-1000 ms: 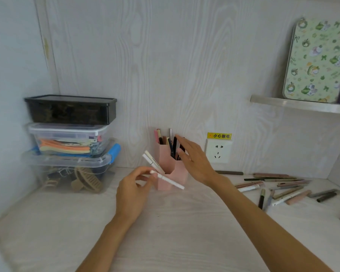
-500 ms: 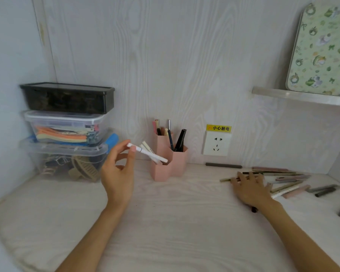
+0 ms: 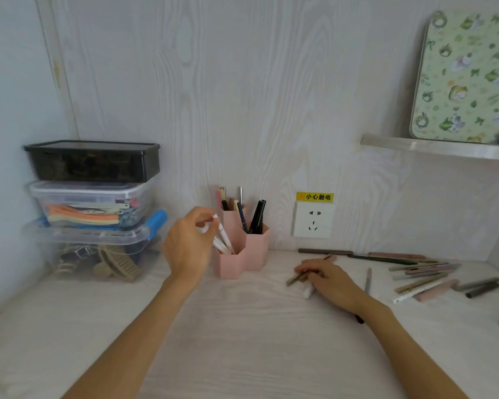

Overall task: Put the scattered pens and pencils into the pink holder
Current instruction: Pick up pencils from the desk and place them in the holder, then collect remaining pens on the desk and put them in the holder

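Desk (image 3: 242, 341), white pen (image 3: 224, 240) tilted in pink holder (image 3: 242, 260)

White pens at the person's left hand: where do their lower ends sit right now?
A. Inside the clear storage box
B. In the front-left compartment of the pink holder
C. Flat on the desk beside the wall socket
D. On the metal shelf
B: the left hand pinches the upper ends of the white pens, whose lower ends stand inside the front-left compartment of the pink holder.
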### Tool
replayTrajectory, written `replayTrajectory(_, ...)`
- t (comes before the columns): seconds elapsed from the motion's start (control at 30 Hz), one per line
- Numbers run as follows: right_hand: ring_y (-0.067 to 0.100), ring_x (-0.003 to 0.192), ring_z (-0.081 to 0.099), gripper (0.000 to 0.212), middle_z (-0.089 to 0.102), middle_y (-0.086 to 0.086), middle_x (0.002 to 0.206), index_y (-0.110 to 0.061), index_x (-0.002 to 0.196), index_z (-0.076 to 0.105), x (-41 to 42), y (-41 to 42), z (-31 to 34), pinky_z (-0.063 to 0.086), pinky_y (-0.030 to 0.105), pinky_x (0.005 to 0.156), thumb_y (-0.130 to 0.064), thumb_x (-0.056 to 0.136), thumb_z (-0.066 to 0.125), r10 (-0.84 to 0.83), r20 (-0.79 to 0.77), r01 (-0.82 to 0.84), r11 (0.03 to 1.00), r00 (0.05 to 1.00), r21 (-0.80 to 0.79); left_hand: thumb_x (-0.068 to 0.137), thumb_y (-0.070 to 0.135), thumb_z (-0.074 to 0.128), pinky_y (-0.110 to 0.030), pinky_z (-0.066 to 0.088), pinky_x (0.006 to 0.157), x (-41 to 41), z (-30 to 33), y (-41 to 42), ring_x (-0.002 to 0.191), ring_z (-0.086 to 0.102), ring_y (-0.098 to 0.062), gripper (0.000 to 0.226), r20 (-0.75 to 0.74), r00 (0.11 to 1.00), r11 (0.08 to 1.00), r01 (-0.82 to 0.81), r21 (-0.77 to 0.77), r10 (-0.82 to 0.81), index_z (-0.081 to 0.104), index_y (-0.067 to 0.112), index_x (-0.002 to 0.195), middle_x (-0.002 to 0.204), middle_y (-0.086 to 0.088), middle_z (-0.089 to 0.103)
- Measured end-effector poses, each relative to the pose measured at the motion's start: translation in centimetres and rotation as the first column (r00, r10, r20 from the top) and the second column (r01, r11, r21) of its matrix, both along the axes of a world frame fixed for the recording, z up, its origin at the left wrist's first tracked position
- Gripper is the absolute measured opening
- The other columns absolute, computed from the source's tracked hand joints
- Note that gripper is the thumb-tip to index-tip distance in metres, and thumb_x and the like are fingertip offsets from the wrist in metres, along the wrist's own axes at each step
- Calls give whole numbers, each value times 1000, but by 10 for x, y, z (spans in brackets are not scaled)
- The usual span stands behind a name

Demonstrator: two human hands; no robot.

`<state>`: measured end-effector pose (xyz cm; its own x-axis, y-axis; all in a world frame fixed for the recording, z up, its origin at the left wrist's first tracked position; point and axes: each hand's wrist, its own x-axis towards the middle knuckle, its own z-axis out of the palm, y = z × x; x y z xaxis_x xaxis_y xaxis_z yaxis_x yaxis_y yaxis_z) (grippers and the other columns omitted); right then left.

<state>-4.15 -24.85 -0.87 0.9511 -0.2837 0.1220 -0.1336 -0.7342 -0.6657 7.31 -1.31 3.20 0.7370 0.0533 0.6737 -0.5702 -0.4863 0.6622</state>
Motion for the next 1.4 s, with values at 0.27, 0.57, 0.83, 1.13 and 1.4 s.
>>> replayTrajectory(0.27,10,97,53,31,60,-5,97,-21,98,69,-2,4,0,46,26,85,-1,83,51,86,99,-67,980,991,-187,84,21,63,-42,38,95,-17,-17,-18,125,37,-27,55,75,986,965,-162,205,150,44,17,136,138,-8,43)
replayTrajectory(0.57,12,93,49,15,58,-6,90,-23,92,67,6,-3,-6,38,24,76,-13,82,63,83,204,-49,985,976,-165,65,68,61,-13,34,54,-74,-43,-59,76,53,5,29,-120,925,814,375,444,-361,59,42,77,76,26,60)
replayTrajectory(0.83,2,93,67,17,74,0,96,-20,96,66,-11,-27,27,49,12,81,-17,80,71,-405,507,-143,658,761,739,81,70,44,-30,30,103,-67,-53,-104,131,34,-12,73,-291,870,635,490,596,-398,34,32,142,142,9,44)
replayTrajectory(1.13,13,97,68,7,71,1,102,-15,98,57,-14,-44,23,52,27,90,-14,91,57,-503,364,-337,147,784,930,87,43,57,-21,45,72,-50,-56,-86,94,57,-7,29,-221,889,668,449,593,-401,64,36,114,104,15,65)
replayTrajectory(1.4,17,86,68,8,65,4,87,-11,87,58,-6,-15,37,58,23,69,-4,88,59,-495,403,-326,238,769,915,86,53,51,-29,47,75,-27,-45,8,100,56,-8,27,-170,949,620,303,724,-265,60,45,110,107,20,61)
